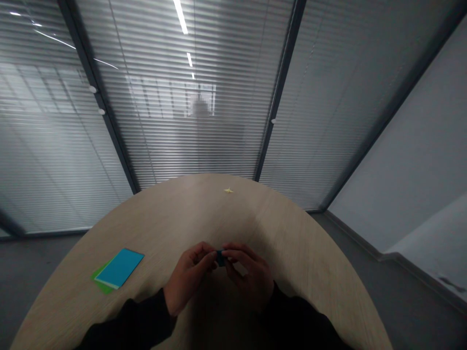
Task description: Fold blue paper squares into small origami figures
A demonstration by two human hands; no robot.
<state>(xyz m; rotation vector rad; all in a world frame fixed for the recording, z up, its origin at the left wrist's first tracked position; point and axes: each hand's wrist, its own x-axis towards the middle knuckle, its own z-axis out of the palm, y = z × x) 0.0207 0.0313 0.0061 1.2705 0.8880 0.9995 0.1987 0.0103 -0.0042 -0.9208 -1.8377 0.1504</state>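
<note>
Between my two hands, low over the middle of the table, is a small dark blue piece [220, 258] that looks like folded paper. My left hand [191, 274] pinches its left side with thumb and forefinger. On the other side, the fingertips and thumb of my right hand [250, 277] close on it. My fingers cover much of the piece, so its full shape is hidden. To the left lies a stack of blue paper [120, 268], with green paper [103, 287] sticking out from under it.
A small pale yellow star-like shape [228, 190] rests near the far edge of the round wooden table [175, 209]. Beyond that edge stand glass panels with blinds [219, 141] and dark frames. A white wall [412, 194] rises on the right.
</note>
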